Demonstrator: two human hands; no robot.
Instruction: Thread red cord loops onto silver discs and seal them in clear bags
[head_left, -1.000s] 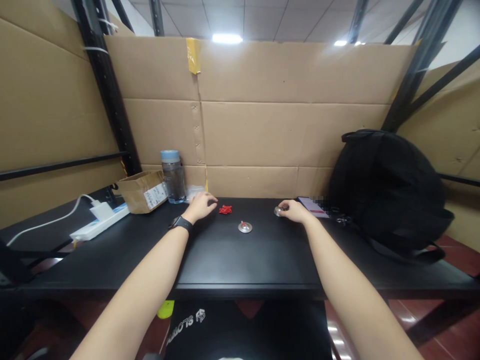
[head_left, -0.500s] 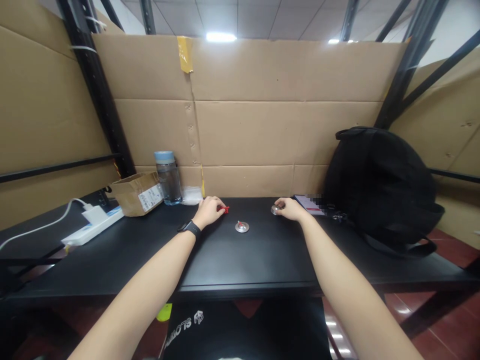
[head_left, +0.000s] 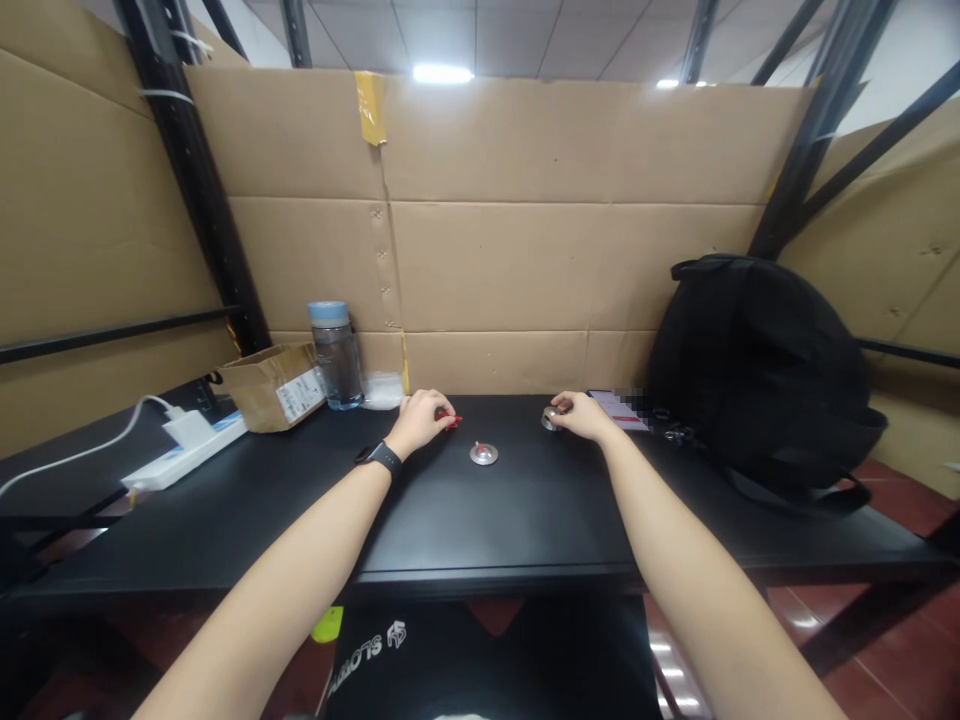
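My left hand (head_left: 421, 421), with a dark watch on its wrist, is closed at the fingertips on a small red piece (head_left: 453, 421) just above or on the black table. The fingers cover part of that piece, so its kind is unclear. To the right, my right hand (head_left: 582, 414) grips a small round silvery metal piece (head_left: 550, 419) by its right side. Between the two hands lies a shallow round metal lid-like disc (head_left: 484, 456), with a little red part standing at its middle. Neither hand touches the disc.
At left on the black table (head_left: 510, 520) stand a white power strip (head_left: 184, 455), an open cardboard box (head_left: 270, 388) and a blue-capped bottle (head_left: 339, 360). A black backpack (head_left: 761, 370) fills the right side, beside a phone-like flat object (head_left: 616, 410). Cardboard walls (head_left: 487, 260) enclose the back.
The red piece has turned slightly in my left fingers and now points more to the right. The metal piece in my right hand has tilted a little. Both arms stay nearly in place.
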